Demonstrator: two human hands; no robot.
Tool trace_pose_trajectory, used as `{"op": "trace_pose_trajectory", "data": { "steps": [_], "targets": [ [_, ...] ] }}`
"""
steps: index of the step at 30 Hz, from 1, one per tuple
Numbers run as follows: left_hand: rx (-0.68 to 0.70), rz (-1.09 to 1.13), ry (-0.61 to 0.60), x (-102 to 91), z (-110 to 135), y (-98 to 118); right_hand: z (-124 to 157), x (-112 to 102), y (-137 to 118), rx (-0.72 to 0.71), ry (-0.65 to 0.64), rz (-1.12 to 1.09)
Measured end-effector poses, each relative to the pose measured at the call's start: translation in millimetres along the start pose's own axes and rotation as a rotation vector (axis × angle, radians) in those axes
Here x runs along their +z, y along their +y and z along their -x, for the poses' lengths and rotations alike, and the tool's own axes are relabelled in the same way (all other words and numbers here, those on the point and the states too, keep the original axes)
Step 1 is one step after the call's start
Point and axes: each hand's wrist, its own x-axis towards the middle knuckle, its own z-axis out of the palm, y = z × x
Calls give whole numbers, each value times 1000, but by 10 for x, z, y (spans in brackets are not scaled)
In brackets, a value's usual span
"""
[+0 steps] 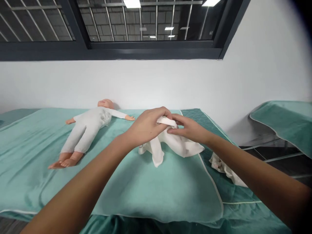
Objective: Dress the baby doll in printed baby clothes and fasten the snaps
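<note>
A small white garment (179, 144), probably baby clothing, hangs bunched from both hands just above the light green sheet (156, 195). My left hand (148, 126) is closed on its upper fold, fingers curled under the fabric. From the right, my right hand (188, 128) pinches the same fold with thumb and fingers. A narrow sleeve or leg of the garment dangles below my left hand. To the left lies a baby doll (90, 125) on its back, dressed in a white suit with bare feet and arms spread; neither hand touches it.
Another white cloth (226, 169) lies crumpled on the dark green cover (243, 208) beyond the sheet's right edge, partly behind my right forearm. A white wall (156, 84) and a dark-framed barred window (156, 48) stand behind. At far right is another green-covered surface (287, 120).
</note>
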Motion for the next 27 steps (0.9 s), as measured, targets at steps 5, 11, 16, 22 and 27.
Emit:
{"op": "trace_pose_trajectory", "data": {
  "steps": [5,11,16,22,27],
  "targets": [
    [-54,-530,84,-321,198,-215,-308,-122,-102,-33,30,284],
    [-274,-616,214,-500,472,-607,-128,-414,22,107,124,521],
    [-385,-217,372,-459,652,-645,114,-412,-1,356,340,-10],
    [-480,-112,257,-646,513,-707,66,-649,134,416,342,79],
    [-537,-151,-110,-715,190,-1233,-357,-760,567,429,-67,223]
  ]
}}
